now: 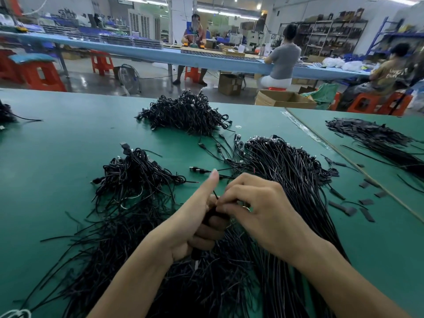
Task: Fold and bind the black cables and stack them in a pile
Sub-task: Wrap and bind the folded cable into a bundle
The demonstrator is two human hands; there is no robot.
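A folded black cable (209, 215) is held over the near middle of the green worktop (57, 145), above loose cables (286, 180). Its long axis is set from the near edge toward the far edge, tilted slightly right. It is gripped by the left hand (188, 228), fingers curled round it and thumb stretched forward, while its far end is pinched by the bent fingertips of the right hand (259, 207); both forearms are extended from the near edge.

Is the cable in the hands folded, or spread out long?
Folded. The left hand grips a short, thick cable bundle, the right hand pinches its top. Bound or not: cannot tell.
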